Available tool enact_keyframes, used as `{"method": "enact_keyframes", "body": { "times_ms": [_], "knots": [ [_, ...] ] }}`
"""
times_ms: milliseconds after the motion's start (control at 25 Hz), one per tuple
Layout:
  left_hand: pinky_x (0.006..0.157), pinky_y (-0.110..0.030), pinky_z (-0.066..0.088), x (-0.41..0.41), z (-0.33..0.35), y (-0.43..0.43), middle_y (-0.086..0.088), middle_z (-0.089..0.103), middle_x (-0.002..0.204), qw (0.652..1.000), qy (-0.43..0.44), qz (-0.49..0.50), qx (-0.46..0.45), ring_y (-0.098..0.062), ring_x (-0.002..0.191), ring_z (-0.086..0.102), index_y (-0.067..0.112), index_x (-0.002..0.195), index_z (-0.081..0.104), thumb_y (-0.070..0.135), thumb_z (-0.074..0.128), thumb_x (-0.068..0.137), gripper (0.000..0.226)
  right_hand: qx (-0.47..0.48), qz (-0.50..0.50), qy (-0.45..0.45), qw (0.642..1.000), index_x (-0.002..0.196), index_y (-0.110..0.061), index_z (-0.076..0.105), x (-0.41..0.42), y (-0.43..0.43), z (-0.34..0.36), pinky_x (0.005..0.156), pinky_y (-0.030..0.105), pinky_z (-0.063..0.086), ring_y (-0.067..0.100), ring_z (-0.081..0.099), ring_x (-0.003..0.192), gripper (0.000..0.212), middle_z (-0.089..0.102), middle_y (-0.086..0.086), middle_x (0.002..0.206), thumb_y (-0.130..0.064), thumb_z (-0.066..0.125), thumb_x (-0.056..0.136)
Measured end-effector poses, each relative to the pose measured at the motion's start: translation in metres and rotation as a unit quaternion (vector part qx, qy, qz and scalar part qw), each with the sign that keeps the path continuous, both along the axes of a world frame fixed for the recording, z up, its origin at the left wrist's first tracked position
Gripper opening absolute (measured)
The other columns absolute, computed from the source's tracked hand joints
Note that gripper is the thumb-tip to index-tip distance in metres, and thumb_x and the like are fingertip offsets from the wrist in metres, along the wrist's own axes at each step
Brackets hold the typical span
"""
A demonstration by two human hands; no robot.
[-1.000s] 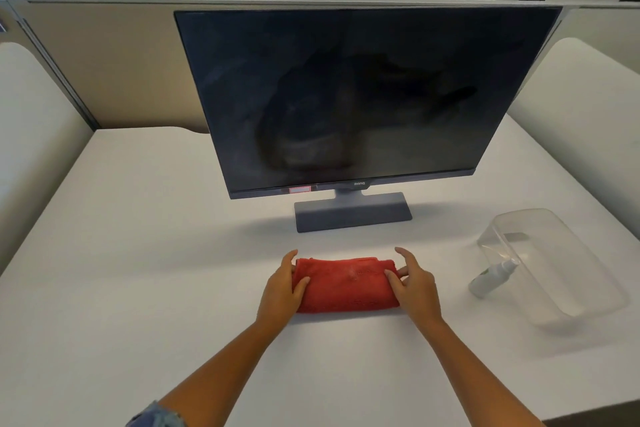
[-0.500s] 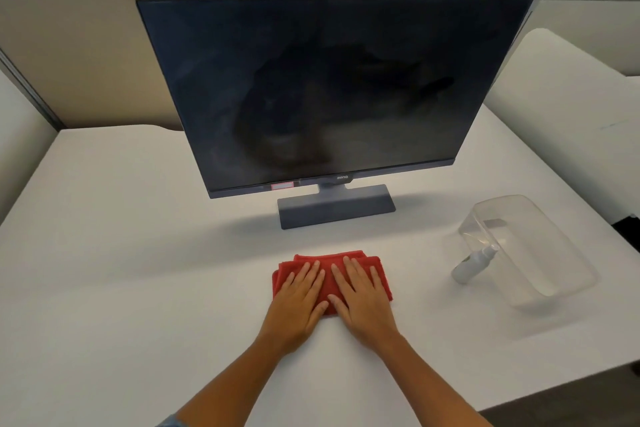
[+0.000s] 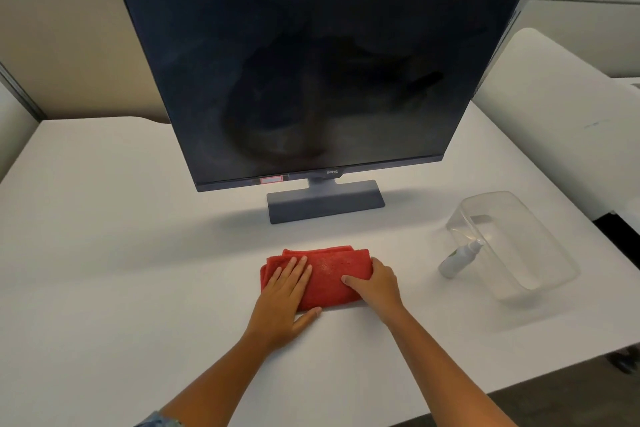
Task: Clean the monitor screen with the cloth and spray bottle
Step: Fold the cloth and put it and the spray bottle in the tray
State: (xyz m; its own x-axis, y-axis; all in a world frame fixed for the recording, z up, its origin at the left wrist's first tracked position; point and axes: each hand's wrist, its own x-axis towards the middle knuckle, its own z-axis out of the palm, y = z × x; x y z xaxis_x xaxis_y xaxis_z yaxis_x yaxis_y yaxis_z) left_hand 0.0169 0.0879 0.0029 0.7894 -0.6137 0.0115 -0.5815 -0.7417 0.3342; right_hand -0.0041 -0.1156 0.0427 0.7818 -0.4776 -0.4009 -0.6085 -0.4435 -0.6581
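Note:
A dark monitor [image 3: 311, 80] on a grey stand rises at the middle of the white desk [image 3: 104, 253], its screen smeared. In front of it lies a folded red cloth [image 3: 329, 270]. My left hand [image 3: 284, 295] rests flat on the cloth's left half with fingers spread. The cloth's right edge is gripped by my right hand [image 3: 375, 284], thumb on top and fingers curled around the side. A small white spray bottle [image 3: 459, 258] lies tilted on the desk to the right, leaning against a clear bin.
A clear plastic bin [image 3: 540, 253] sits at the desk's right side near the edge. Beige partition panels [image 3: 69, 45] stand behind and to both sides of the desk. The desk's front edge runs lower right.
Both hands lay flat side by side on the cloth half a second ago. Now my right hand has slid to the cloth's right edge and closed on it; the left stays flat.

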Motion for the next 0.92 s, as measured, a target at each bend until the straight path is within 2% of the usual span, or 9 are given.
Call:
{"method": "enact_keyframes", "body": {
  "times_ms": [160,280,360,480,560,640,720,840,920],
  "knots": [
    [0.119,-0.034,-0.001,-0.001,0.007,-0.004,0.0,0.009,0.157,0.999,0.016,0.026,-0.04,-0.015,0.144,0.0,0.02,0.146,0.011,0.06,0.03,0.089,0.072,0.286,-0.114,0.018,0.951,0.105,-0.006,0.064,0.012,-0.009,0.021,0.068,0.029,0.054,0.021,0.065,0.086,0.043,0.07,0.009,0.098,-0.023,0.08,0.069],
    [0.118,-0.035,0.002,-0.001,0.014,-0.014,-0.001,0.017,0.156,0.993,0.027,0.069,-0.089,-0.015,0.144,0.007,0.018,0.145,0.018,0.051,0.031,0.091,0.064,0.373,-0.095,0.061,0.921,0.101,-0.011,0.062,0.014,-0.018,0.042,0.077,0.034,0.053,0.023,0.063,0.092,0.036,0.069,0.009,0.098,-0.017,0.079,0.069],
    [0.118,-0.036,0.004,0.0,0.022,-0.028,-0.002,0.022,0.154,0.985,0.029,0.108,-0.132,-0.018,0.144,0.013,0.018,0.144,0.022,0.047,0.027,0.092,0.061,0.388,-0.067,0.047,0.918,0.104,-0.01,0.063,0.013,-0.024,0.063,0.08,0.038,0.055,0.025,0.064,0.096,0.037,0.069,0.012,0.103,-0.016,0.078,0.071],
    [0.117,-0.035,0.002,0.0,0.028,-0.055,0.002,0.019,0.154,0.97,0.043,0.159,-0.177,-0.016,0.144,0.01,0.02,0.144,0.019,0.061,0.01,0.088,0.07,0.381,-0.028,-0.025,0.924,0.103,-0.012,0.066,0.007,-0.052,0.111,0.064,0.029,0.055,0.019,0.066,0.082,0.029,0.071,0.007,0.093,-0.017,0.073,0.075],
    [0.118,-0.036,0.001,0.002,0.028,-0.069,0.0,0.017,0.155,0.966,0.059,0.182,-0.172,-0.016,0.144,0.007,0.022,0.144,0.018,0.06,0.011,0.087,0.069,0.393,-0.019,-0.092,0.915,0.101,-0.013,0.067,-0.001,-0.084,0.15,0.058,0.024,0.054,0.014,0.066,0.072,0.024,0.071,0.004,0.085,-0.015,0.07,0.077],
    [0.118,-0.038,0.0,0.001,0.027,-0.091,-0.001,0.015,0.156,0.967,0.07,0.186,-0.158,-0.018,0.145,0.006,0.023,0.144,0.018,0.06,0.015,0.086,0.07,0.4,-0.037,-0.168,0.9,0.102,-0.014,0.067,-0.019,-0.132,0.188,0.058,0.025,0.055,0.013,0.067,0.072,0.03,0.072,0.003,0.085,-0.016,0.069,0.073],
    [0.117,-0.038,-0.004,0.0,0.022,-0.104,-0.001,0.014,0.156,0.967,0.079,0.186,-0.157,-0.02,0.145,0.006,0.022,0.144,0.021,0.075,0.004,0.078,0.087,0.401,-0.076,-0.235,0.882,0.1,-0.018,0.067,-0.038,-0.177,0.216,0.059,0.026,0.057,0.011,0.069,0.073,0.034,0.073,0.0,0.084,-0.021,0.07,0.066],
    [0.117,-0.04,-0.007,0.001,0.014,-0.129,0.002,0.01,0.155,0.967,0.085,0.191,-0.144,-0.021,0.145,0.006,0.02,0.143,0.025,0.079,-0.002,0.072,0.097,0.375,-0.137,-0.325,0.857,0.097,-0.022,0.068,-0.068,-0.245,0.237,0.062,0.025,0.058,0.009,0.07,0.077,0.023,0.074,-0.004,0.084,-0.017,0.067,0.075],
    [0.117,-0.041,-0.007,-0.001,0.01,-0.143,-0.001,0.014,0.156,0.968,0.086,0.197,-0.129,-0.021,0.145,0.006,0.019,0.143,0.026,0.08,-0.007,0.069,0.101,0.289,-0.165,-0.354,0.874,0.096,-0.026,0.067,-0.077,-0.275,0.232,0.063,0.027,0.057,0.011,0.068,0.081,0.019,0.071,-0.006,0.088,-0.015,0.064,0.08]
  ]
}}
